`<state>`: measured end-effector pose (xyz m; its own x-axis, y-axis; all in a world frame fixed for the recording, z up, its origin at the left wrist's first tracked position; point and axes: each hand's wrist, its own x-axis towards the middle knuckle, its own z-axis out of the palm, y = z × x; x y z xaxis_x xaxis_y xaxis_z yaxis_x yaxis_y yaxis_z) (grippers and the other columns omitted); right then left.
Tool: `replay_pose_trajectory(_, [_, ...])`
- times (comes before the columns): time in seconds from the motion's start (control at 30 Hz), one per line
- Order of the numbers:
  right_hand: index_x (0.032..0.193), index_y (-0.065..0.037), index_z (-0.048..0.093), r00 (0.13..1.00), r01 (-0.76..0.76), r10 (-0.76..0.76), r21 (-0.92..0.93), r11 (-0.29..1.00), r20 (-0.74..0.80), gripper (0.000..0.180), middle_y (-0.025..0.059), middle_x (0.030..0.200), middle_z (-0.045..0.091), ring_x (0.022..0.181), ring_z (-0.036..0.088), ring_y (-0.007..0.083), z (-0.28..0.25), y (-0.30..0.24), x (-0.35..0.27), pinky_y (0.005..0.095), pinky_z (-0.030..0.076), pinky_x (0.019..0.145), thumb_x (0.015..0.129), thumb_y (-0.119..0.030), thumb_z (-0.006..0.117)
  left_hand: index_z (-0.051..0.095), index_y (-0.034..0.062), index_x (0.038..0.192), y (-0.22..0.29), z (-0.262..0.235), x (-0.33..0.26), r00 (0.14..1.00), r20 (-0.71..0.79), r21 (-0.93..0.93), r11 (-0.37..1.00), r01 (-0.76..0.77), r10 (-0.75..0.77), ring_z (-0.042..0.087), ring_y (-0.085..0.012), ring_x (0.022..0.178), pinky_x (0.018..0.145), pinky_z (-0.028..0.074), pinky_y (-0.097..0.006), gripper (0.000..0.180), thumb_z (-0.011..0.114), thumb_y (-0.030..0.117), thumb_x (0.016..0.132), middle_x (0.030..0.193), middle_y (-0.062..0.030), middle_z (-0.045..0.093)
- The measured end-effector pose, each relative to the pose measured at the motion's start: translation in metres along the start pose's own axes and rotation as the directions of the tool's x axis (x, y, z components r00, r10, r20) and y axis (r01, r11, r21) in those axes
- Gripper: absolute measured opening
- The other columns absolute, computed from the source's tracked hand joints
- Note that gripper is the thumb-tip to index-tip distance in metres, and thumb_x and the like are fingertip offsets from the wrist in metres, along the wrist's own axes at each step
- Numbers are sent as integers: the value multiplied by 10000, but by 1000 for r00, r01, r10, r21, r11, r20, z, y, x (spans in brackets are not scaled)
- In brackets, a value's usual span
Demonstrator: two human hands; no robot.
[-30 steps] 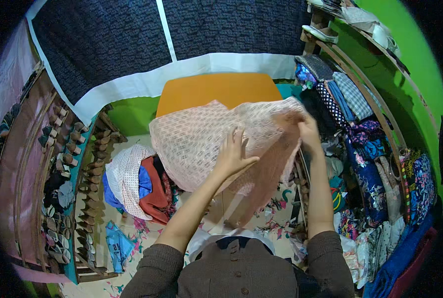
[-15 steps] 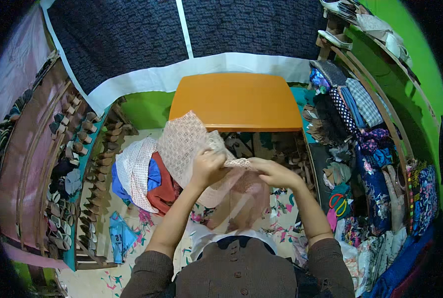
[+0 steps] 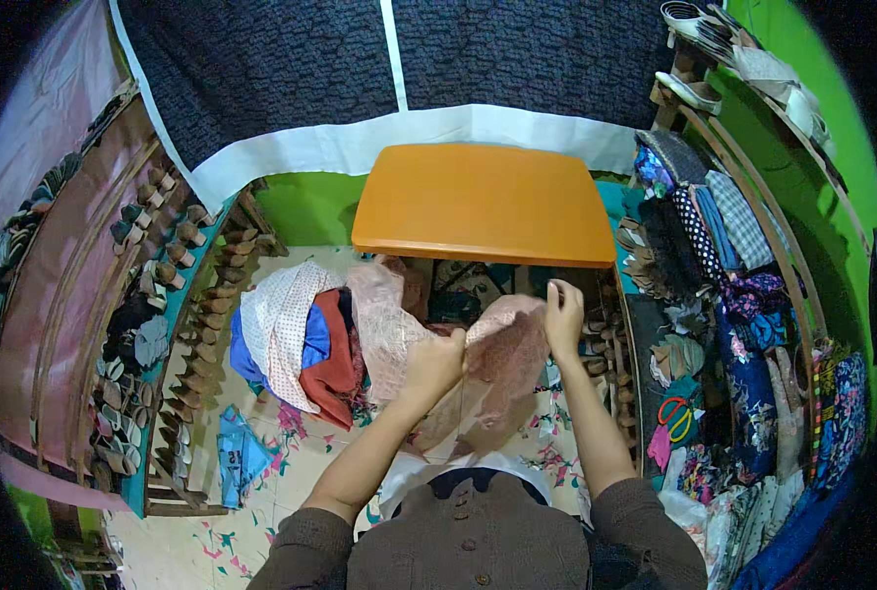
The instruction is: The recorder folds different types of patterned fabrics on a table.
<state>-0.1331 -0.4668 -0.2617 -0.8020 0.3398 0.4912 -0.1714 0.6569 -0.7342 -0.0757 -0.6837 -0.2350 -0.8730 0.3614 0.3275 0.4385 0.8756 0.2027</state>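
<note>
A sheer pale pink lace cloth [image 3: 505, 334] hangs between my hands in front of the orange table. My left hand [image 3: 436, 366] is closed in a fist around a gathered part of it. My right hand [image 3: 563, 320] grips the cloth's upper right edge, fingers bent and pointing up. Part of the cloth droops left of my left hand, and thin folds hang down toward my lap. Left of it lies a heap of folded cloths, with a white dotted cloth [image 3: 286, 310] on top, then blue and a rust-red cloth [image 3: 328, 379].
An orange table [image 3: 487, 202] stands ahead. Shoe forms line the left wooden rack [image 3: 197, 344]. At right, shelves hold folded fabrics [image 3: 743, 221], red-and-yellow scissors [image 3: 674, 418] and white shoes [image 3: 689, 91] higher up. A blue bag [image 3: 240, 454] and coloured scraps lie on the tiled floor.
My hands have moved apart, the right one rising and going right, the left one going lower. The bunched lace cloth has opened out between them. The whole view has shifted slightly.
</note>
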Motion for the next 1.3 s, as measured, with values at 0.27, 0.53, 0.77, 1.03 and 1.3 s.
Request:
replay_pose_trajectory(0.27, [1230,22,340,572,-812,386,435,389,724,615,188,1217,414,1107,425,286,-28,-17,-121,387,347,928,875,-473,430,498,58,712,5,27,-1,979,-179,-49,995,86,-94,556,-282,428,418,438,-390,141,591,155,669,486,-133,535])
replay_pose_trajectory(0.53, [1147,-5,480,-33,-949,382,91,-303,924,600,156,952,586,851,573,282,27,3,-50,431,440,796,769,-457,597,486,43,792,36,46,-5,995,-89,15,999,-33,34,570,-260,440,409,442,-364,195,590,164,680,514,-112,557])
replay_pose_trajectory(0.77, [1173,-21,473,563,-450,377,-109,886,735,487,194,1043,588,814,609,228,26,-5,-33,312,490,635,689,29,488,505,81,1004,53,39,-27,919,383,-238,971,0,93,613,-295,625,590,480,-433,399,621,285,682,666,-135,600])
replay_pose_trajectory(1.03, [1069,-32,547,788,-47,-4,66,997,616,441,170,970,614,880,604,251,-35,-34,39,304,463,723,676,83,384,525,83,986,-3,26,21,914,320,-360,924,-128,251,597,-337,726,755,446,-430,332,625,206,694,708,-149,602])
replay_pose_trajectory(1.3, [1092,-69,545,931,87,-127,132,988,342,525,152,1035,587,1005,555,278,-56,-15,96,303,407,872,651,122,333,163,-12,1311,121,6,-27,523,621,-752,632,187,584,498,-398,1020,882,389,-399,733,588,68,720,1207,-310,412])
